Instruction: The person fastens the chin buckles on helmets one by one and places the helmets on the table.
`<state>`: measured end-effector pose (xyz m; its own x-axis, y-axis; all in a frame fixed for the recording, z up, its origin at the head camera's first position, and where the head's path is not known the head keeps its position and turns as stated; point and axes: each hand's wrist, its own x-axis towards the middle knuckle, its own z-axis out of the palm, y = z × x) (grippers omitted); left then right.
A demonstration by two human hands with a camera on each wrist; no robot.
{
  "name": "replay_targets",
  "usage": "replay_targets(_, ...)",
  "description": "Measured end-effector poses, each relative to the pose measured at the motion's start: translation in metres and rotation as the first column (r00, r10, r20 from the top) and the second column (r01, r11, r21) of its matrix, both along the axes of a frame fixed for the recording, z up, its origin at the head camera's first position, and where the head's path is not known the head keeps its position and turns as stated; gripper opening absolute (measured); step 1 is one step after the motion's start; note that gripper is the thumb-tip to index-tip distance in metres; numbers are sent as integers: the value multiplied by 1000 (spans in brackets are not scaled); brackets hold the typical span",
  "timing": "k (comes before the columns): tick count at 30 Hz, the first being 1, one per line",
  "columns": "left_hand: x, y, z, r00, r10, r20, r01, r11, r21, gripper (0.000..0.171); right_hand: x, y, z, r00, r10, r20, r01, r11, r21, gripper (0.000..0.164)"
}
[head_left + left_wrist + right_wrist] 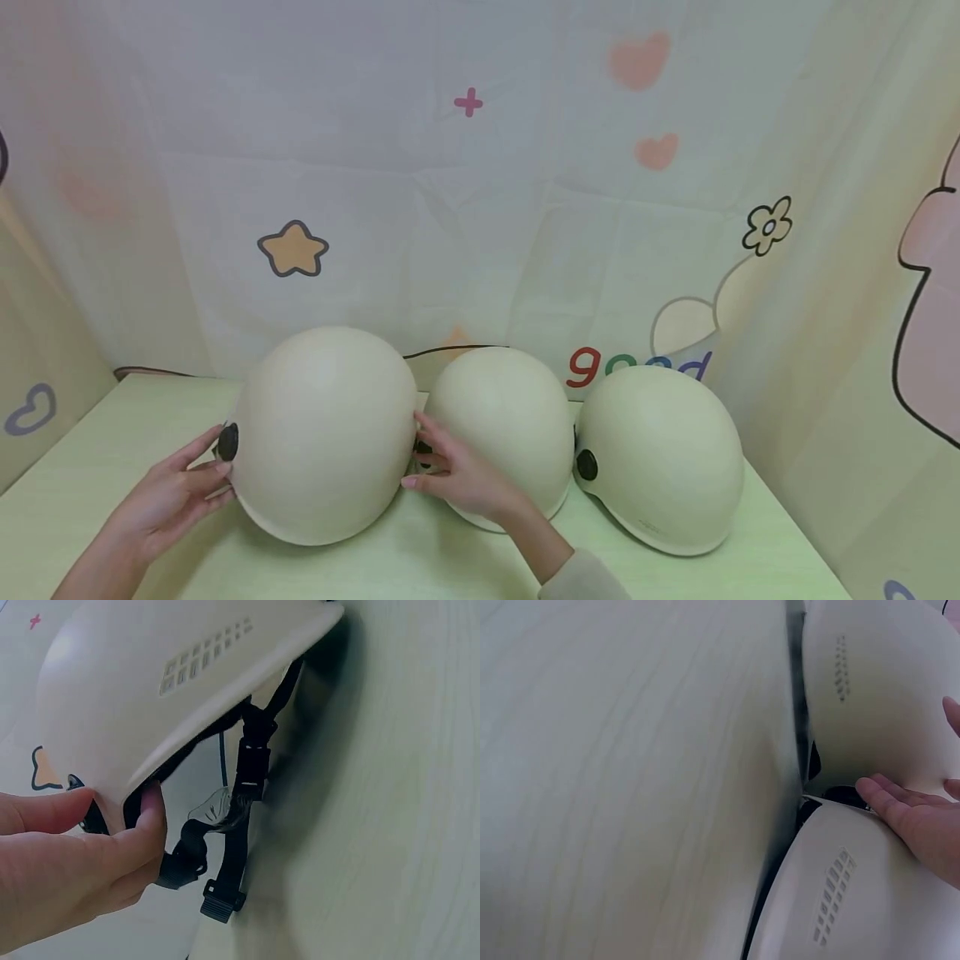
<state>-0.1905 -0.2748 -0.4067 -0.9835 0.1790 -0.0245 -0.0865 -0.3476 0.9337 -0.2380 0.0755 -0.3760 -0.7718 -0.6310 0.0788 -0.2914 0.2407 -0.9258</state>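
The large cream helmet (322, 442) at the left stands between both hands. My left hand (168, 492) pinches its rim beside a round black side knob (228, 442); in the left wrist view the thumb (56, 811) lies outside and a finger curls under the edge. Black chin straps with a buckle (253, 761) hang below that rim. My right hand (461, 471) has its fingers spread at the helmet's right side, overlapping the middle helmet (510, 425). In the right wrist view its straight fingers (889, 799) reach into the narrow gap between the two shells.
A third cream helmet (667, 458) stands at the right, close against the middle one, with its black knob facing left. All three are on a pale wood-grain table (420, 567). A printed cloth (450, 233) hangs behind and along both sides.
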Motion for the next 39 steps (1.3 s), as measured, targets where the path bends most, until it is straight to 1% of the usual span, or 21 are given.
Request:
replay_targets(3,-3,1,-1,1000,1,14,0,999,-43,69,-1,0,-4,1000,4,-22,-3,1000,30,78)
replay_targets(7,-6,3,-1,999,35,34,-33,998,-48,55,-1,0,-9,1000,7,-14,-6,999,36,77)
replay_targets(9,-7,5,1,998,43,53,-38,995,-94,65,-1,0,-10,1000,2,-2,-2,999,33,77)
replay_targets(10,-8,5,2,997,48,61,-40,992,-119,67,0,0,-10,1000,1,5,-1,1000,31,77)
replay_targets(11,-8,5,3,996,51,69,-40,988,-151,73,0,0,-10,1000,-2,9,2,1000,31,76)
replay_targets(13,-9,6,5,995,55,81,-37,978,-206,79,1,0,-10,1000,-6,17,6,1000,30,76)
replay_targets(17,-10,6,6,995,55,80,-30,957,-289,80,2,0,-10,1000,-2,24,1,1000,22,74)
replay_targets(19,-9,5,5,996,49,73,-21,940,-341,80,2,1,-10,1000,1,29,-2,1000,20,74)
replay_targets(22,-7,6,5,997,33,64,-3,908,-419,81,2,2,-9,1000,5,27,-5,1000,26,72)
replay_targets(24,-6,6,5,998,22,64,9,895,-446,81,2,3,-9,1000,11,26,-12,999,30,71)
replay_targets(26,-5,6,5,999,9,53,16,888,-460,81,2,5,-8,1000,18,17,-18,999,35,70)
replay_targets(32,-4,6,10,1000,2,20,7,885,-466,79,3,13,-1,999,20,26,-20,1000,23,69)
replay_targets(34,-3,8,13,1000,2,14,5,880,-474,79,4,17,3,999,18,26,-19,1000,21,68)
replay_targets(37,-3,11,17,1000,-4,-2,3,863,-505,80,4,27,11,999,34,-7,-34,999,36,66)
replay_targets(39,-2,13,21,1000,-10,-27,-6,840,-542,79,3,36,18,998,46,-34,-44,997,56,63)
